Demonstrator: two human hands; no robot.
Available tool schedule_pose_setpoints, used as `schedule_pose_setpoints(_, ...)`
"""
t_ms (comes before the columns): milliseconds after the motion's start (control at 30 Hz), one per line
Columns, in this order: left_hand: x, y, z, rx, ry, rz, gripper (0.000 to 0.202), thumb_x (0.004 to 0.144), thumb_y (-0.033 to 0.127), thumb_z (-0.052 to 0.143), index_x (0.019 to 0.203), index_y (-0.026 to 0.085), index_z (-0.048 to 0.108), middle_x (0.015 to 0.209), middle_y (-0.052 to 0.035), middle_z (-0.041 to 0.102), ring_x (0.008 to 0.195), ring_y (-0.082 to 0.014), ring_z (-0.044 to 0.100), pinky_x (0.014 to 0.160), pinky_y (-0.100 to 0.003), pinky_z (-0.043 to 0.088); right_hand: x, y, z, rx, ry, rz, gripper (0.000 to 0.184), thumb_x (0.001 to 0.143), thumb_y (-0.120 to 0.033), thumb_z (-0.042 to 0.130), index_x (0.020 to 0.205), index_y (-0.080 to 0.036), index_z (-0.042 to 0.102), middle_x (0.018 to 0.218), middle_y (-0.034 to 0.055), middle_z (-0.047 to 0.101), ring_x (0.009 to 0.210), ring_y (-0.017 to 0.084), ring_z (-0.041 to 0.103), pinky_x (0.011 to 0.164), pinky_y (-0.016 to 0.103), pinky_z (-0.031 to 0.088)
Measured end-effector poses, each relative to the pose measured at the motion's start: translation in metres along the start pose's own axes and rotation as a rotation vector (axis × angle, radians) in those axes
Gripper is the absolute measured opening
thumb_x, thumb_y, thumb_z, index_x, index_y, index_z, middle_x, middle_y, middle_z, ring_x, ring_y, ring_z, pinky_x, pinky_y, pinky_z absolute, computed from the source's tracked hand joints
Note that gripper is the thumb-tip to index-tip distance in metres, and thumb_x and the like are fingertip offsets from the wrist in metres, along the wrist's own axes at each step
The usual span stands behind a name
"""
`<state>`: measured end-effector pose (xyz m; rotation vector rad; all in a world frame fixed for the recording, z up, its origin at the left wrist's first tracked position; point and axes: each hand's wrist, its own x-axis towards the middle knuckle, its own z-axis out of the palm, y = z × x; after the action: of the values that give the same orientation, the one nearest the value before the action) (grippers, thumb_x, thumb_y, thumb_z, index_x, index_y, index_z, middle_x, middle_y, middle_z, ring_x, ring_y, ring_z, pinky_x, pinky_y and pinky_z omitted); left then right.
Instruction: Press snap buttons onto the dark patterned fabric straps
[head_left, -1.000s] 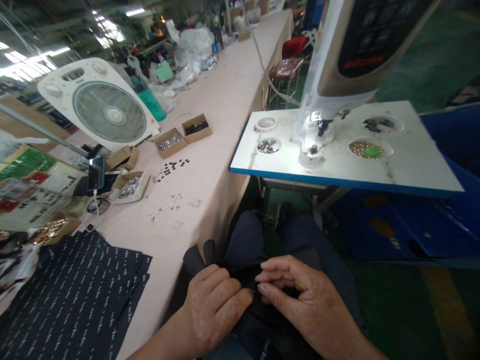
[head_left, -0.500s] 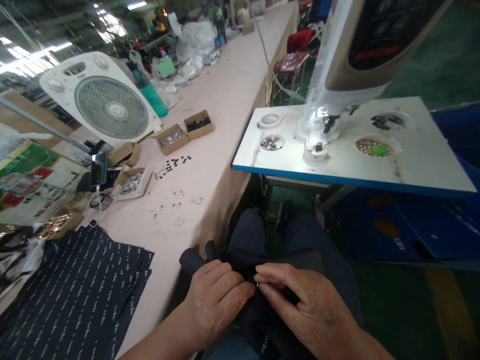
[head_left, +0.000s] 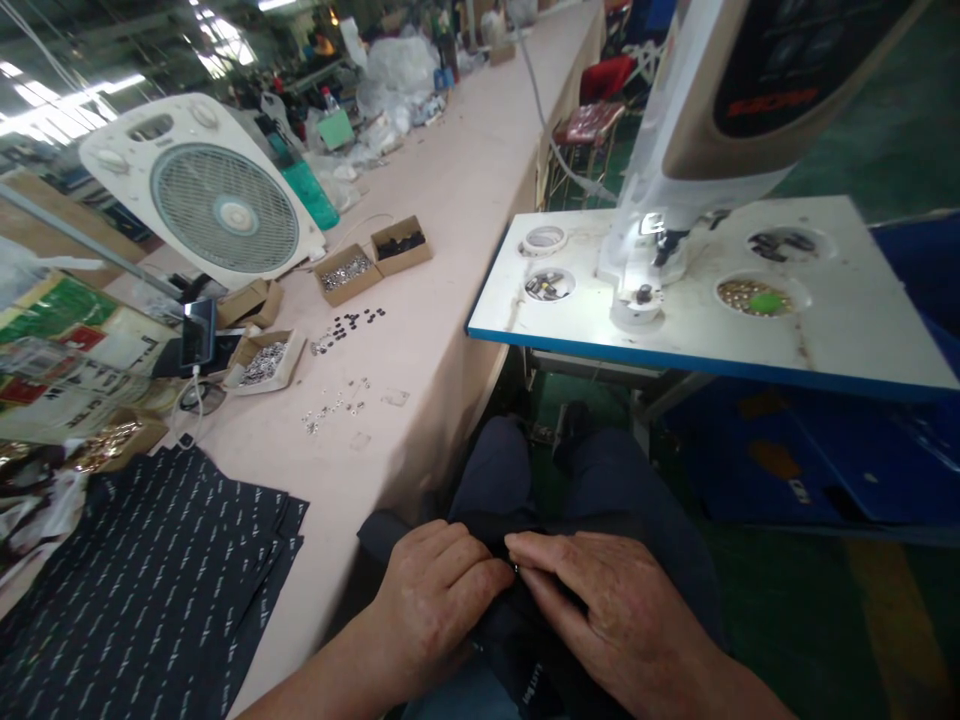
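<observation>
Over my lap lies a dark fabric piece [head_left: 517, 640] with small white lettering near its lower part. My left hand [head_left: 446, 600] is closed on this fabric, thumb and forefinger pinching it at the middle. Right beside it, my right hand [head_left: 607, 605] has its thumb and fingertips drawn together at the same spot. A tiny shiny metal piece [head_left: 516, 569] shows between the two hands' fingertips; its kind is too small to make out. Part of the fabric hangs past my left hand toward the table edge.
On the left table [head_left: 420, 330] are loose snap parts [head_left: 334, 405], small boxes of metal parts [head_left: 349, 272], a fan [head_left: 236, 215], a phone [head_left: 198, 332] and stacked printed dark cloth [head_left: 157, 580]. A pressing machine [head_left: 652, 220] stands on a white, blue-edged worktop [head_left: 555, 315] ahead right.
My right hand's fingers have flattened and closed in slightly at the pinch. Both hands stay at the same place on the fabric. The view has shifted a little.
</observation>
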<state>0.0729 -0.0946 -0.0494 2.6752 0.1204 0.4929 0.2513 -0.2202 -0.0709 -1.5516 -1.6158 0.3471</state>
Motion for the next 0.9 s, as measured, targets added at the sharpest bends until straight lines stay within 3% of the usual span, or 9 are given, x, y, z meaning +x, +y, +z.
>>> schedule_pose_setpoints(300, 0.0, -0.003, 0.006, -0.045, -0.057, -0.098, 0.02, 0.085, 0.006, 0.052, 0.099, 0.017, 0.062, 0.08, -0.0036, 0.063, 0.072, -0.0185, 0.056, 0.063, -0.031, 0.038, 0.001, -0.001, -0.007, -0.006, -0.125, 0.014, 0.033, 0.095, -0.011, 0.054, 0.124, -0.022, 0.065, 0.105, 0.0007, 0.079, 0.087, 0.016, 0.074, 0.086, 0.029, 0.055)
schedule_pose_setpoints(400, 0.004, -0.005, 0.007, -0.138, -0.092, -0.179, 0.022, 0.079, 0.004, 0.055, 0.094, 0.017, 0.061, 0.08, -0.0022, 0.063, 0.073, -0.0167, 0.058, 0.064, -0.029, 0.037, 0.003, -0.005, -0.021, 0.006, -0.186, 0.071, 0.037, 0.097, -0.015, 0.048, 0.13, -0.024, 0.062, 0.108, 0.002, 0.078, 0.088, 0.018, 0.073, 0.084, 0.031, 0.055)
schedule_pose_setpoints(467, 0.006, -0.006, 0.008, -0.212, -0.123, -0.256, 0.023, 0.075, 0.002, 0.056, 0.091, 0.018, 0.061, 0.08, -0.0007, 0.063, 0.075, -0.0153, 0.059, 0.065, -0.028, 0.037, 0.003, -0.007, -0.029, 0.012, -0.246, 0.101, 0.042, 0.096, -0.027, 0.054, 0.138, -0.023, 0.057, 0.116, 0.0056, 0.076, 0.098, 0.022, 0.072, 0.089, 0.036, 0.055)
schedule_pose_setpoints(533, 0.007, -0.007, 0.009, -0.261, -0.154, -0.338, 0.023, 0.073, 0.002, 0.057, 0.088, 0.019, 0.06, 0.077, 0.0011, 0.062, 0.074, -0.0139, 0.059, 0.065, -0.026, 0.036, 0.001, -0.008, -0.032, 0.013, -0.305, 0.129, 0.07, 0.083, -0.048, 0.071, 0.144, -0.02, 0.052, 0.126, 0.0101, 0.071, 0.11, 0.029, 0.067, 0.096, 0.042, 0.053)
schedule_pose_setpoints(600, 0.01, -0.007, 0.01, -0.267, -0.195, -0.42, 0.019, 0.072, 0.003, 0.058, 0.082, 0.019, 0.059, 0.074, 0.0018, 0.061, 0.072, -0.0135, 0.06, 0.064, -0.026, 0.034, 0.0, -0.008, -0.028, 0.011, -0.343, 0.165, 0.101, 0.062, -0.059, 0.085, 0.147, -0.019, 0.048, 0.131, 0.0128, 0.068, 0.114, 0.034, 0.064, 0.099, 0.047, 0.052)
schedule_pose_setpoints(633, 0.012, -0.007, 0.01, -0.26, -0.215, -0.459, 0.017, 0.071, 0.004, 0.059, 0.079, 0.018, 0.059, 0.072, 0.0016, 0.061, 0.071, -0.0137, 0.06, 0.064, -0.026, 0.033, -0.001, -0.007, -0.024, 0.01, -0.345, 0.182, 0.104, 0.059, -0.056, 0.088, 0.148, -0.019, 0.048, 0.131, 0.0127, 0.068, 0.114, 0.034, 0.064, 0.099, 0.048, 0.051)
schedule_pose_setpoints(700, 0.017, -0.007, 0.008, -0.247, -0.248, -0.532, 0.012, 0.069, 0.007, 0.06, 0.075, 0.017, 0.059, 0.071, 0.0008, 0.062, 0.07, -0.0145, 0.06, 0.062, -0.026, 0.032, 0.0, -0.004, -0.014, 0.011, -0.334, 0.203, 0.086, 0.068, -0.036, 0.084, 0.146, -0.021, 0.049, 0.127, 0.0104, 0.07, 0.11, 0.03, 0.066, 0.098, 0.046, 0.052)
schedule_pose_setpoints(800, 0.025, -0.007, 0.004, -0.285, -0.294, -0.633, 0.006, 0.07, 0.012, 0.061, 0.073, 0.017, 0.061, 0.071, 0.0008, 0.064, 0.067, -0.0143, 0.06, 0.06, -0.025, 0.032, 0.003, 0.004, -0.002, 0.047, -0.318, 0.245, 0.068, 0.076, -0.006, 0.063, 0.141, -0.025, 0.054, 0.118, 0.0057, 0.074, 0.1, 0.023, 0.069, 0.092, 0.039, 0.054)
schedule_pose_setpoints(900, 0.03, -0.008, 0.0, -0.334, -0.336, -0.696, 0.003, 0.071, 0.014, 0.062, 0.07, 0.016, 0.061, 0.069, 0.0025, 0.062, 0.065, -0.0126, 0.057, 0.058, -0.024, 0.031, 0.008, 0.011, 0.001, 0.117, -0.314, 0.325, 0.065, 0.077, -0.003, 0.055, 0.138, -0.027, 0.057, 0.115, 0.0035, 0.075, 0.097, 0.022, 0.071, 0.088, 0.037, 0.056)
